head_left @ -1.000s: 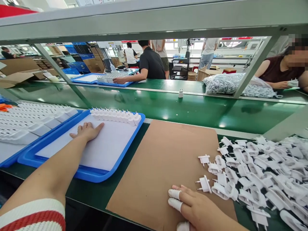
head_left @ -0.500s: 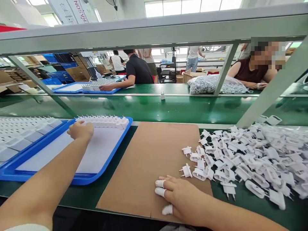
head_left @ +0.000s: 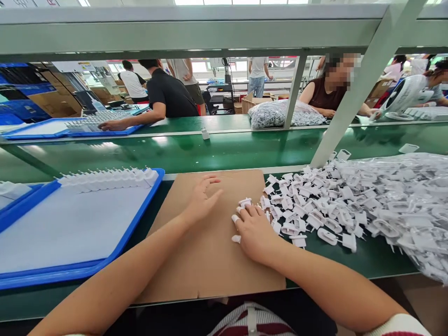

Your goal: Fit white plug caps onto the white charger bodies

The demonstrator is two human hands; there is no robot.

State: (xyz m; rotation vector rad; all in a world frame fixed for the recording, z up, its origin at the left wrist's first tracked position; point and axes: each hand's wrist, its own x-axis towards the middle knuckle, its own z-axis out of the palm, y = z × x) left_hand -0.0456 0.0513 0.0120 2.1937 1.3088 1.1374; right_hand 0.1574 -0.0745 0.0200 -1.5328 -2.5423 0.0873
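My left hand (head_left: 204, 198) is over the upper middle of the brown cardboard sheet (head_left: 196, 261), fingers apart, holding nothing. My right hand (head_left: 254, 233), with white covers on some fingertips, is at the sheet's right side, fingers spread. Its fingertips are beside a white plug part (head_left: 245, 202) at the edge of the pile; whether they touch it is unclear. The pile of white plug parts (head_left: 315, 205) spreads to the right. On the left, a blue tray (head_left: 121, 249) lined with white holds a row of white pieces (head_left: 108, 181), pins up, along its far edge.
A second blue tray (head_left: 21, 205) is at the far left. A clear plastic bag of parts (head_left: 416, 196) lies at the right. Behind the cardboard runs a green belt (head_left: 224, 154) with one white piece (head_left: 205, 134). A slanted metal post (head_left: 350, 102) rises behind the pile. People work across the belt.
My left hand has left the row in the blue tray, moved right over the cardboard and opened. My right hand has moved forward to the pile's edge. The view has shifted right.
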